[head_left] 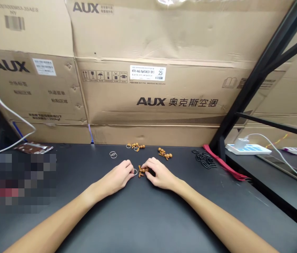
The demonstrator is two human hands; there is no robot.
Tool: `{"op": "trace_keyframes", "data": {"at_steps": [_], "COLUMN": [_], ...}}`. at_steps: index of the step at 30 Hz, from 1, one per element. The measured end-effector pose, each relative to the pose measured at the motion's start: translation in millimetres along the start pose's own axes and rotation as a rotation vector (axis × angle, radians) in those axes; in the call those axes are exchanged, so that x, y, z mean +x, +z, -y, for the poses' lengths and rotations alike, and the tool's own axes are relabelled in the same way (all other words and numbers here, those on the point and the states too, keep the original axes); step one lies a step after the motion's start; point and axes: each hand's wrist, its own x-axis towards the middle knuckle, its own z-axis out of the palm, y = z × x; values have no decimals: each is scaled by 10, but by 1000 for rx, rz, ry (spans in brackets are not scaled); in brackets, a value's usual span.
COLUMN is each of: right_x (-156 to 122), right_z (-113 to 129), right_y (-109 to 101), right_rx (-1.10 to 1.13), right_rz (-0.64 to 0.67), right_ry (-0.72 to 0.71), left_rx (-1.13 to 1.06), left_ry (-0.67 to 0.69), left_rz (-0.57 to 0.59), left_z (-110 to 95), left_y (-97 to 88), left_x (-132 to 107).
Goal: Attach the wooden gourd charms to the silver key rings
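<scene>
Nearest us, our two bare forearms (66, 214) reach in from the near left and near right over the dark table (148, 225). Between our hands, near the middle, lies an orange-brown beaded charm (141, 170). Our right hand (161, 174) has its thumb and index finger curled in, their tips on the charm's right end, with a gap behind the pinch. Our left hand (120, 175) has thumb and forefinger closed on a silver ring (136, 171), just left of the charm.

Farther left we see a pair of overlapping rings (113, 153); on the far side, more charms with rings (137, 145); and to the far right of our hands, another charm cluster (165, 153). Well to the right lie black loops (205, 160), beside a red strap (224, 163).

Behind everything stands a large carton (148, 45). We read "AUX" at its upper left and "AUX 奥克斯空调" lower down. Its white label (147, 73) says "KFR-46G/BpR3AES1(B1)" and "25"; a row of handling symbols is printed to the left. On the left carton (32, 80) we read "AUX", "快递面单" and "300kgf"; its white sticker (44, 67) is too small for us to read.
</scene>
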Motion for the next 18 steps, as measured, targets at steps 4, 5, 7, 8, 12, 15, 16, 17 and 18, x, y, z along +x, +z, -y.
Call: {"op": "trace_keyframes", "data": {"at_steps": [4,5,7,8,12,15,16,17,18], "right_x": [2,3,5,6,9,7,5,4,2], "right_z": [29,40,60,69,89,96,99,101,102], "right_y": [10,15,27,33,56,67,70,72,74], "right_rx": [40,52,76,88,127,141,144,146,147], "right_rz": [5,4,-5,-11,-20,-28,-32,-36,-38], "right_ry": [-4,-4,-8,-8,-14,-21,-21,-21,-21], "left_rx": [-8,-25,-66,-86,-161,-212,-225,-236,-246], "left_ry": [-13,-16,-28,-38,-87,-121,-126,-128,-128], "left_rz": [-5,-8,-19,-27,-74,-107,-110,-111,-111], "left_z": [23,25,25,22,2,7,14,22,30], "left_y": [20,26,43,53,106,137,142,145,146], "left_x": [14,17,22,23,33,45,48,51,53]}}
